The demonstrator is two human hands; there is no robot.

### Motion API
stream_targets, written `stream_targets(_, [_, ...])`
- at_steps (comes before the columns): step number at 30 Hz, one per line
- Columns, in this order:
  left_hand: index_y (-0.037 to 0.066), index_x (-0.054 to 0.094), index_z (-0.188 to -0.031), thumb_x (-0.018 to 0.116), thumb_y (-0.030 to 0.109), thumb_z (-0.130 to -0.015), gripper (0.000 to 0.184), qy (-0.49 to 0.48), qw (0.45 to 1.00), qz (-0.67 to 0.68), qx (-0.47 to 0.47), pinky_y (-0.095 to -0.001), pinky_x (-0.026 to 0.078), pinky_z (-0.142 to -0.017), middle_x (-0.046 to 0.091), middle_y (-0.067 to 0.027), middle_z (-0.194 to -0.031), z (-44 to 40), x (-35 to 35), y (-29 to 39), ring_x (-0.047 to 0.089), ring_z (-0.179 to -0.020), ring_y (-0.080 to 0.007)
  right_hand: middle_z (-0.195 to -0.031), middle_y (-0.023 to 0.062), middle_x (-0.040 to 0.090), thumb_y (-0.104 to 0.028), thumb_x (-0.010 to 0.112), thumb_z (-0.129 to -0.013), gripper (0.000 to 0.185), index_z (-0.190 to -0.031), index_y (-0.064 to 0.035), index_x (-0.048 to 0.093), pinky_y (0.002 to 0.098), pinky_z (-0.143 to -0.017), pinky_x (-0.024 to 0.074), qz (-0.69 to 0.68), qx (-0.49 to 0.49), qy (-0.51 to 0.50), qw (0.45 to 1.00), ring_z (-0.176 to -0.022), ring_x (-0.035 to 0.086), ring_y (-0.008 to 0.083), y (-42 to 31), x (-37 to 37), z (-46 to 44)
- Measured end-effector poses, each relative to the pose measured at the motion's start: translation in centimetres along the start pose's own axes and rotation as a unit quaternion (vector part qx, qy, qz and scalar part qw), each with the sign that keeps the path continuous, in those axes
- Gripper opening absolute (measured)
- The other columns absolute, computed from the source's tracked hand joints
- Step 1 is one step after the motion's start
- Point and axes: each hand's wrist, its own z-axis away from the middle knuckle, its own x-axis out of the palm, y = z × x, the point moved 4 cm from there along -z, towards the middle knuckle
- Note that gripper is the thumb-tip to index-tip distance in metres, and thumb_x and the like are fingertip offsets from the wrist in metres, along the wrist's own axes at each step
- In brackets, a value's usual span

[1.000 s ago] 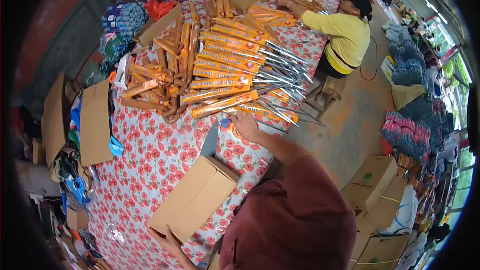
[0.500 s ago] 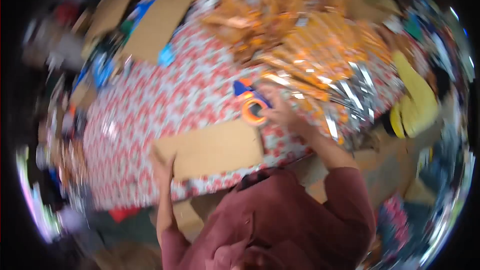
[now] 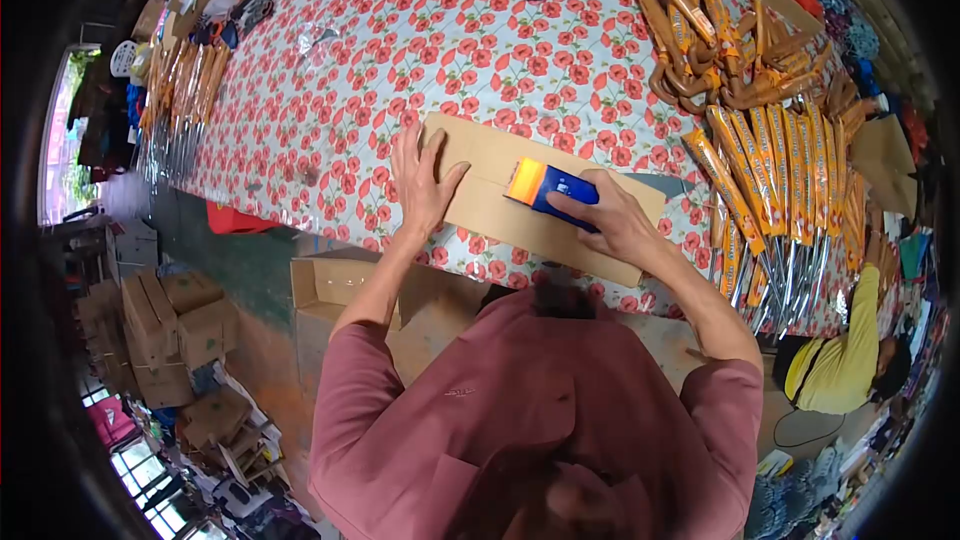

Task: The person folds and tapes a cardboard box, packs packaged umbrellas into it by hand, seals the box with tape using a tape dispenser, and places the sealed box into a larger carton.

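Observation:
A closed, flat cardboard box (image 3: 482,208) lies slantwise on the flowered tablecloth in front of me. My left hand (image 3: 423,182) rests on its left end, with the fingers spread and the palm against the edge. In my right hand (image 3: 622,224) is a blue and orange tape dispenser (image 3: 568,190), gripped from the right and held over the middle of the box. Its orange end points left. Whether the dispenser touches the cardboard I cannot tell, and its underside is hidden.
Umbrellas with brown hooked handles and orange sleeves (image 3: 780,170) are heaped on the right. Another sleeved bundle (image 3: 190,90) lies at the far left. An open carton (image 3: 340,285) stands below the table edge. A person in a yellow top (image 3: 840,370) is at the right.
The tape dispenser has moved from beyond the box's right end to over its middle. The box now slants the other way, and my left hand lies flatter on it. My view has turned.

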Motion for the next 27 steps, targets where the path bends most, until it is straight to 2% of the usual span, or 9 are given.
stream_targets(2, [0.004, 0.062, -0.128, 0.081, 0.023, -0.082, 0.053, 0.046, 0.987, 0.151, -0.007, -0.0445, 0.046, -0.102, 0.056, -0.0221, -0.133, 0.7, -0.8, 1.3, 0.055, -0.123, -0.0366, -0.120, 0.0155, 0.054, 0.000, 0.077, -0.070, 0.076, -0.137, -0.0305, 0.059, 0.0435, -0.088, 0.0537, -0.001, 0.001, 0.004, 1.000, -0.108, 0.058, 0.0363, 0.0, 0.2, 0.5])
stream_targets(3, [0.003, 0.064, -0.122, 0.078, 0.013, -0.085, 0.040, -0.004, 0.943, 0.315, -0.103, -0.0399, 0.051, -0.097, 0.063, -0.0181, -0.122, 1.2, -0.1, 2.1, 0.062, -0.111, -0.0286, -0.121, 0.0157, 0.054, 0.001, 0.076, -0.070, 0.076, -0.137, -0.0299, 0.059, 0.0436, -0.089, 0.0535, 0.010, -0.005, 0.009, 1.000, -0.110, 0.057, 0.0365, 0.0, 0.6, 0.9])
stream_targets(4, [0.002, 0.063, -0.121, 0.072, 0.018, -0.094, 0.033, -0.061, 0.846, 0.475, -0.234, -0.0334, 0.055, -0.088, 0.068, -0.0125, -0.112, 2.2, 1.8, 2.5, 0.066, -0.099, -0.0197, -0.123, 0.0158, 0.054, 0.001, 0.076, -0.069, 0.076, -0.137, -0.0293, 0.059, 0.0437, -0.091, 0.0534, 0.020, -0.012, 0.013, 1.000, -0.111, 0.057, 0.0367, 0.0, 0.8, 1.2])
stream_targets(6, [-0.002, 0.057, -0.129, 0.053, 0.025, -0.106, 0.036, -0.254, 0.684, 0.570, -0.378, -0.0318, 0.058, -0.084, 0.066, -0.0118, -0.119, 2.6, 2.4, 5.5, 0.065, -0.105, -0.0168, -0.126, 0.0164, 0.054, 0.001, 0.076, -0.069, 0.075, -0.137, -0.0273, 0.060, 0.0440, -0.093, 0.0531, 0.017, -0.010, 0.017, 1.000, -0.113, 0.057, 0.0370, 0.0, 1.0, 1.8])
stream_targets(9, [-0.002, 0.057, -0.128, 0.044, 0.031, -0.109, 0.041, -0.349, 0.528, 0.661, -0.403, -0.0329, 0.060, -0.079, 0.069, -0.0101, -0.112, 3.9, 4.6, 7.7, 0.068, -0.095, -0.0157, -0.130, 0.0172, 0.053, 0.000, 0.077, -0.069, 0.073, -0.135, -0.0247, 0.061, 0.0446, -0.095, 0.0528, 0.019, -0.017, 0.023, 0.999, -0.115, 0.057, 0.0376, -0.1, 0.9, 1.8])
stream_targets(15, [0.003, 0.065, -0.108, 0.047, 0.033, -0.108, 0.035, -0.284, 0.595, 0.647, -0.383, -0.0286, 0.056, -0.078, 0.070, -0.0040, -0.098, 3.0, 4.9, 8.5, 0.066, -0.086, -0.0101, -0.131, 0.0179, 0.053, -0.001, 0.077, -0.070, 0.069, -0.133, -0.0234, 0.063, 0.0454, -0.096, 0.0527, 0.015, -0.018, 0.026, 0.999, -0.117, 0.057, 0.0383, 0.1, 0.9, 2.1])
stream_targets(18, [0.000, 0.064, -0.109, 0.046, 0.028, -0.109, 0.033, -0.263, 0.605, 0.666, -0.348, -0.0288, 0.056, -0.080, 0.070, -0.0075, -0.101, 4.1, 6.6, 7.6, 0.068, -0.089, -0.0129, -0.131, 0.0181, 0.053, -0.001, 0.077, -0.071, 0.069, -0.134, -0.0237, 0.062, 0.0453, -0.096, 0.0530, 0.011, -0.029, 0.023, 0.999, -0.117, 0.057, 0.0381, -0.1, 1.0, 1.6])
stream_targets(21, [0.004, 0.065, -0.100, 0.046, 0.027, -0.108, 0.031, -0.205, 0.602, 0.684, -0.357, -0.0261, 0.053, -0.075, 0.067, -0.0003, -0.092, 4.2, 6.7, 7.6, 0.061, -0.081, -0.0065, -0.131, 0.0181, 0.053, -0.002, 0.077, -0.072, 0.069, -0.135, -0.0241, 0.061, 0.0450, -0.094, 0.0538, 0.011, -0.033, 0.011, 0.999, -0.116, 0.058, 0.0378, -0.2, 1.2, 0.9])
stream_targets(27, [0.005, 0.063, -0.097, 0.046, 0.024, -0.107, 0.027, -0.105, 0.746, 0.592, -0.286, -0.0232, 0.048, -0.074, 0.062, 0.0009, -0.088, 1.5, 2.5, 3.7, 0.058, -0.081, -0.0051, -0.123, 0.0165, 0.054, -0.008, 0.078, -0.079, 0.063, -0.137, -0.0241, 0.059, 0.0437, -0.087, 0.0563, -0.015, -0.051, -0.033, 0.998, -0.108, 0.060, 0.0361, -3.0, 0.0, -3.3])
